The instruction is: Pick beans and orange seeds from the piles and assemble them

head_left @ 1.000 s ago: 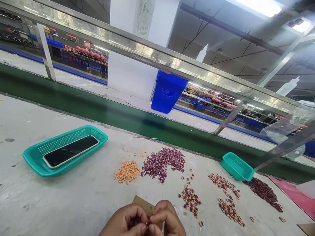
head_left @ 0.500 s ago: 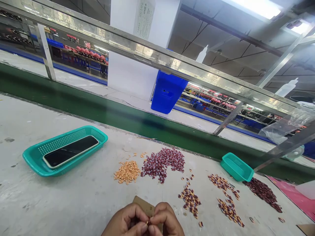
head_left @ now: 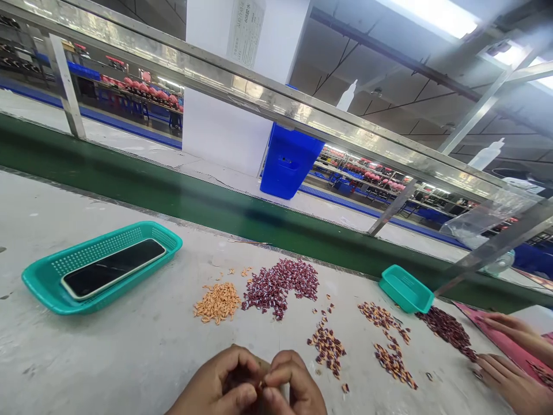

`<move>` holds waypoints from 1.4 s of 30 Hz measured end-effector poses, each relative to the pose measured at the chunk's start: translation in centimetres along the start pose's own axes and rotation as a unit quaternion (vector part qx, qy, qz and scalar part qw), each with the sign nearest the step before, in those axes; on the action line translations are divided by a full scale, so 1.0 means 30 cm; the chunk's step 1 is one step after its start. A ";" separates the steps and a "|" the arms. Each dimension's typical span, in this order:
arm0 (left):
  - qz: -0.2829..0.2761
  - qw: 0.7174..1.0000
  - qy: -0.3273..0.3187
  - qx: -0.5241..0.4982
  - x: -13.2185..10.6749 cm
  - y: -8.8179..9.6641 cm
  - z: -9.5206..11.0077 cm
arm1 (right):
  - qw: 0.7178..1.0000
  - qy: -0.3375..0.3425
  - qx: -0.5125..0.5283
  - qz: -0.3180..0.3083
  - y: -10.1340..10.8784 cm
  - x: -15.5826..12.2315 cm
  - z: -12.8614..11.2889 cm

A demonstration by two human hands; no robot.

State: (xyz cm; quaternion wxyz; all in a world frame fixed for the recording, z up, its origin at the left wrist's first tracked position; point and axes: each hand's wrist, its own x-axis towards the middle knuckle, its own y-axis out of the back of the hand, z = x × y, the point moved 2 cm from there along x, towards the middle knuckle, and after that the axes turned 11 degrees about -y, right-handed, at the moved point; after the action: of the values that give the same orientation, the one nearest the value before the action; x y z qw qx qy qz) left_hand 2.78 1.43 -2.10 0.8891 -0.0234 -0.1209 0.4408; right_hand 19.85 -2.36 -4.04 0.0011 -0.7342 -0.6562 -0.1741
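Observation:
Low in the head view, my left hand (head_left: 220, 383) and my right hand (head_left: 294, 381) meet with fingertips pinched together. Between them is a tiny orange and dark red piece (head_left: 260, 387), mostly covered by the fingers. A brown card (head_left: 264, 364) shows slightly behind the fingers. Beyond my hands lie a pile of small orange curved pieces (head_left: 217, 302) and a pile of purple-red pieces (head_left: 280, 285). To the right, pieces pairing orange with dark red form one cluster (head_left: 327, 350) and another farther right (head_left: 394, 364).
A green basket (head_left: 38, 293) holding a phone (head_left: 114, 268) stands at left. At right are a small green tray (head_left: 406, 291), a dark red pile (head_left: 447, 329) and a co-worker's hands (head_left: 512, 377) by a pink mat (head_left: 473, 317). A metal rail (head_left: 276, 95) crosses above.
A co-worker's two hands have come into view at the right edge. The view has shifted slightly, and my hands stay pinched together, covering more of the brown card.

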 end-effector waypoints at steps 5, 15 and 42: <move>0.097 0.995 -0.009 0.015 -0.002 0.058 0.012 | 0.940 -0.044 -0.329 0.076 0.241 0.042 0.072; 0.175 0.976 0.020 0.126 -0.007 0.187 0.078 | 0.860 -0.088 -0.503 -0.002 0.199 0.203 -0.016; 0.064 0.850 -0.071 0.517 0.062 0.304 0.164 | 0.876 -0.111 -0.462 -0.078 0.131 0.335 -0.005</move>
State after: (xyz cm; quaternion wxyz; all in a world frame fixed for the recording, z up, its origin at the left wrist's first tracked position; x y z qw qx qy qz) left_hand -4.38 8.14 1.67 0.7316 0.4636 0.0640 0.4958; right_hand 24.39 6.73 -0.41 -0.4251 -0.6121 -0.5518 -0.3744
